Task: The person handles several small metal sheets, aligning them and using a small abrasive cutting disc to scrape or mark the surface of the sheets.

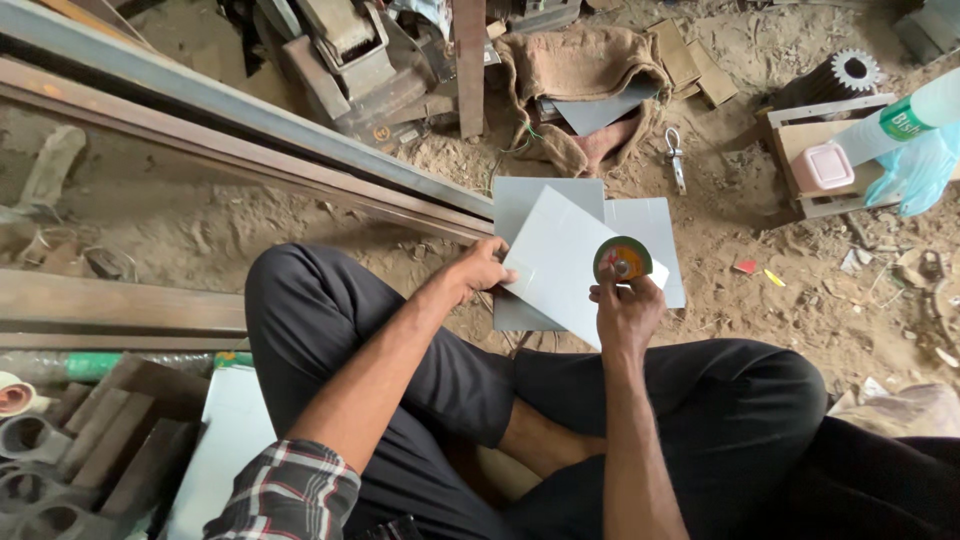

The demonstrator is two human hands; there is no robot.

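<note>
tilted grey sheet (555,270) held above the knees, gripped at its left edge by the left hand (478,268), fingers curled over the rim. small round disc (622,259), green and yellow with a red centre, pinched against the sheet's upper right corner by the right hand (625,310), thumb and fingers closed on it. more flat grey sheets (650,235) lying just beneath on the dirt floor (300,225). long rusty steel bars (250,150) running diagonally at left. burlap sack (580,70) further up, wooden crate (810,160) with a pink tub (822,166) at right.
</note>
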